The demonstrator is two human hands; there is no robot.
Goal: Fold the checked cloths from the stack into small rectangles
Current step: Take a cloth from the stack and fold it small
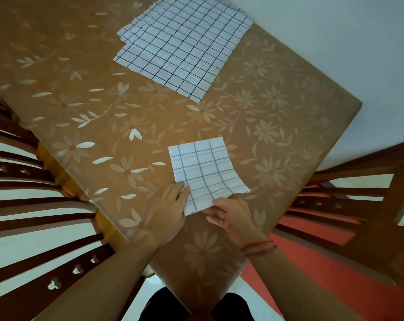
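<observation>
Folded checked cloth [205, 167], white with a dark grid, sits toward the near corner of the table [289, 126]. Its far part lies flat on the floral tablecloth [92, 112] and its near edge is lifted and rippled; the left hand [168, 207] pinches the left near corner with its fingertips, and the right hand [230, 216] has its fingers curled under the near edge. The stack of checked cloths [182, 47] lies well apart at the far edge, unfolded, layers fanned with offset edges. One wooden chair [34, 228] stands by the left edge and another wooden chair [347, 205] by the right; there is a red thread bracelet [259, 246] on the right wrist.
</observation>
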